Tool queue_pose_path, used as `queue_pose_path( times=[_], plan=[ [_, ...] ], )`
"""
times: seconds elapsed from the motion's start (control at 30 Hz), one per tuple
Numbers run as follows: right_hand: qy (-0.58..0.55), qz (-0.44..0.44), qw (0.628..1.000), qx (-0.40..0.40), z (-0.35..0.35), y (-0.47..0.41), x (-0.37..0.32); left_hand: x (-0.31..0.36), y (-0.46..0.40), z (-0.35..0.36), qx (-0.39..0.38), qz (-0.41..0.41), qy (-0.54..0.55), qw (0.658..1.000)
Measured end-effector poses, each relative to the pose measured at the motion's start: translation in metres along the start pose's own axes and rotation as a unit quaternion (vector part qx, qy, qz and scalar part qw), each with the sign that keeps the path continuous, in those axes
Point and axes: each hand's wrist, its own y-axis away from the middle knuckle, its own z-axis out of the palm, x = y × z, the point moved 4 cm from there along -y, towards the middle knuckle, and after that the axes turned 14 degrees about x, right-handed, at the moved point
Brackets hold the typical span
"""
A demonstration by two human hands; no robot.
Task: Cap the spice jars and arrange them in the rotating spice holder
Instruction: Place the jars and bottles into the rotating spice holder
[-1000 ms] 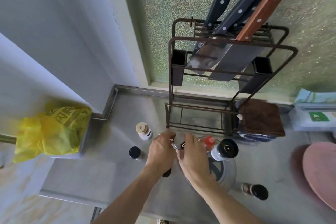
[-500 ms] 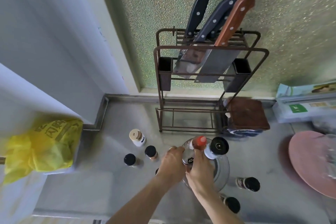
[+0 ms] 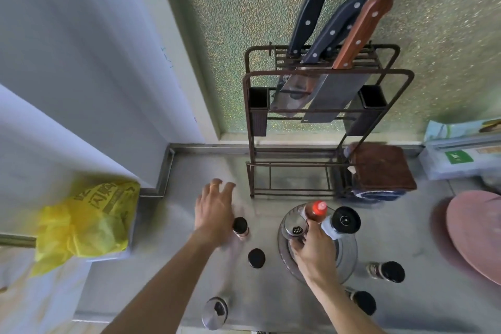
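Half a second on, the person's left hand (image 3: 215, 209) is leaving the silver-lidded jar (image 3: 295, 230) and swinging out, fingers spread and empty, over the steel tabletop (image 3: 189, 171) just beside a black-capped jar (image 3: 240, 228). Their right hand (image 3: 314, 249) is staying behind, fingers curled round the silver-lidded jar as it is standing on the rotating spice holder (image 3: 349, 257) beside a red-topped bottle (image 3: 315, 210) and a black-topped bottle (image 3: 343, 222). That jar looks placed; the next pick is probably beginning. Other jars are waiting on the tabletop: a black-lidded one (image 3: 256, 258), a silver-lidded one at the near edge (image 3: 215, 312) and two lying near the holder (image 3: 386, 271).
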Motion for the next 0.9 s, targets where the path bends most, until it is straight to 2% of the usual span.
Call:
queue_pose_path(
  times=[0.1,0.2,0.37,0.5,0.6,0.77,0.83,0.9],
  plan=[
    [-0.012,0.008,1.000,0.018,-0.007,0.006,0.007,-0.021,-0.006,0.016,-0.077,0.014,-0.057,0.995],
    [-0.011,0.011,0.999,0.037,-0.012,0.016,0.010,-0.030,-0.011,0.024,-0.091,0.017,-0.057,0.994],
    [-0.067,-0.031,0.995,0.070,-0.022,0.035,-0.010,-0.028,-0.011,0.005,-0.041,0.029,-0.034,0.998],
    [-0.123,-0.120,0.982,0.074,-0.028,0.044,-0.054,-0.006,0.012,-0.049,0.029,0.080,0.003,0.996],
    [-0.134,-0.174,0.972,0.080,-0.037,0.049,-0.081,0.024,0.039,-0.084,0.038,0.121,0.070,0.989],
    [-0.161,-0.166,0.967,0.104,-0.056,0.055,-0.058,0.073,0.083,-0.087,-0.004,0.156,0.198,0.968],
    [-0.152,-0.123,0.975,0.102,-0.055,0.060,-0.029,0.083,0.092,-0.070,-0.045,0.139,0.236,0.961],
    [-0.131,-0.079,0.984,0.088,-0.051,0.062,-0.002,0.089,0.097,-0.047,-0.117,0.091,0.288,0.946]
  ],
)
